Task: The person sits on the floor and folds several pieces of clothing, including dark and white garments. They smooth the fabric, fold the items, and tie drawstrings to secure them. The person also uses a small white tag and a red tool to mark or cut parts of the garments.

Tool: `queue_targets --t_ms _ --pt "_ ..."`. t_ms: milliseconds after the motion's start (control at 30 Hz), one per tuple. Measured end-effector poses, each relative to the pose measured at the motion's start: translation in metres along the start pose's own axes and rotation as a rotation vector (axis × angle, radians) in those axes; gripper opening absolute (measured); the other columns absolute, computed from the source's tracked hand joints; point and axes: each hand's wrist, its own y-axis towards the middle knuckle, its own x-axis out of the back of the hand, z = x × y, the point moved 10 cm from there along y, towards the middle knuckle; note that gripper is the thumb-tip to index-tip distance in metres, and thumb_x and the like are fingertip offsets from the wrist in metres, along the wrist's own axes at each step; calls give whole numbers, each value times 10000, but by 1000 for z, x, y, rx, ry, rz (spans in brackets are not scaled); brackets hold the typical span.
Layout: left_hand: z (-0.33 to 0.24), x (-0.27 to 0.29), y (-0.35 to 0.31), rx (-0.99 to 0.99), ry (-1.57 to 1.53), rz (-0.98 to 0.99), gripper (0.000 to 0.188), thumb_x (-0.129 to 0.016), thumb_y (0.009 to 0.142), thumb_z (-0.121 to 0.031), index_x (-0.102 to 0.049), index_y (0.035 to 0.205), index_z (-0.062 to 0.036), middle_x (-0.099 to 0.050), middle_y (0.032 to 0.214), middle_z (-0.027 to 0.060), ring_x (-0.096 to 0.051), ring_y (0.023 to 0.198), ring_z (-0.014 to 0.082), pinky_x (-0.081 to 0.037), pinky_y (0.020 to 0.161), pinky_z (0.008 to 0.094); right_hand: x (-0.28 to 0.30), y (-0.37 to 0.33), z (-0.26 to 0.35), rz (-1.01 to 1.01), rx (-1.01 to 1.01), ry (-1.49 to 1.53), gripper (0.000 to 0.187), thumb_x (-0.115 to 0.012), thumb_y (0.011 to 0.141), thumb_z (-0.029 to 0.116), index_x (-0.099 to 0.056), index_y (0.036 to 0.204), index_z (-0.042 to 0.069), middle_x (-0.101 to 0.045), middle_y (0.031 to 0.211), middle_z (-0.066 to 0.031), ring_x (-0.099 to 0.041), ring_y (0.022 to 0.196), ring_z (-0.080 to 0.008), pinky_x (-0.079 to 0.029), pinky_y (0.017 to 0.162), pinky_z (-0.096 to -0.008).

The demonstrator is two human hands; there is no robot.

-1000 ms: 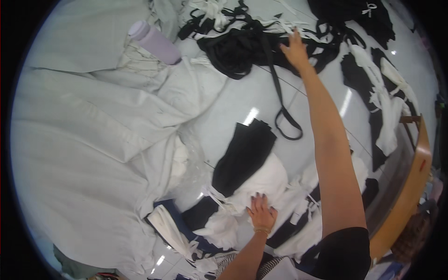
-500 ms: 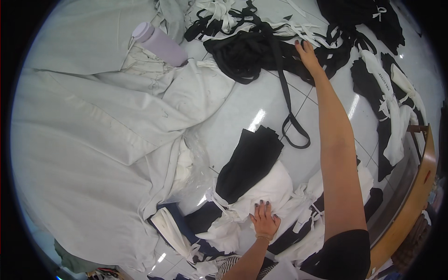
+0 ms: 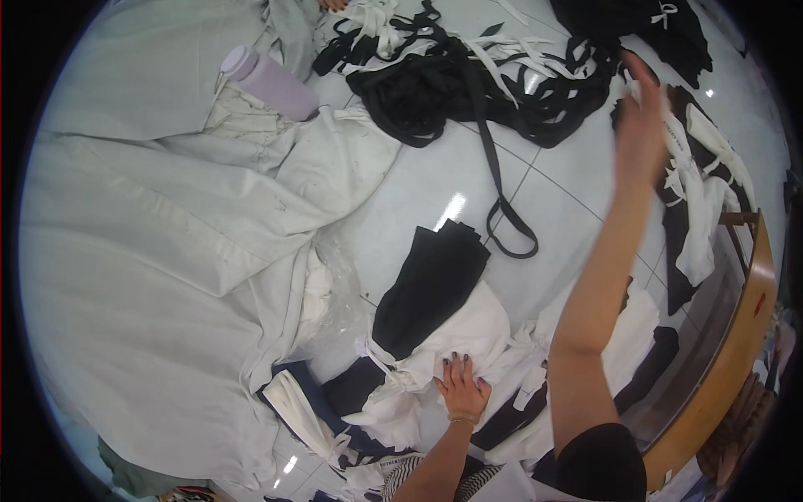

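Note:
My left hand [image 3: 462, 391] lies flat with spread fingers on a tied white cloth bundle [image 3: 477, 330]. A folded black cloth [image 3: 431, 289] lies across the far end of that bundle. At the right, my right hand [image 3: 642, 125] is raised, smeared by motion, its fingers stretched out and nothing visible in them. It is nearest to the tied black-and-white cloth bundles [image 3: 690, 180], partly covering them. Left of it, a heap of black cloth [image 3: 410, 96] with long straps lies on the tiled floor; one strap [image 3: 493, 180] trails toward me.
A large pale grey sheet [image 3: 159, 217] covers the left side, with a lilac bottle [image 3: 272, 84] lying on it. White and black strips [image 3: 510, 63] tangle at the back. Another person's hand [image 3: 332, 4] shows at the top edge. A curved wooden edge [image 3: 719, 368] stands at right.
My right hand has lifted off the black cloth heap and swung right toward the tied bundles. My left hand stays on the white bundle. Another person's hand has appeared at the top.

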Motion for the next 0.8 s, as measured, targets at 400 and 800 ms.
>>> queue_targets --t_ms 400,800 --pt "-3 -3 1 -22 -17 31 592 -536 790 -304 -516 1351 -120 -396 1471 98 -344 1376 336 -232 1067 667 -164 6 -165 163 -217 -42 546 -513 924 536 -710 1135 72 -699 1070 -187 -612 1091 -365 -422 955 -375" --pt "1 -3 -1 3 -57 26 594 -530 771 -277 -513 1331 -80 -398 1462 155 -326 1368 396 -183 1079 685 -171 20 -95 307 -345 294 601 -618 885 464 -633 1222 -34 -634 1235 -157 -491 1220 -217 -353 1026 -361"
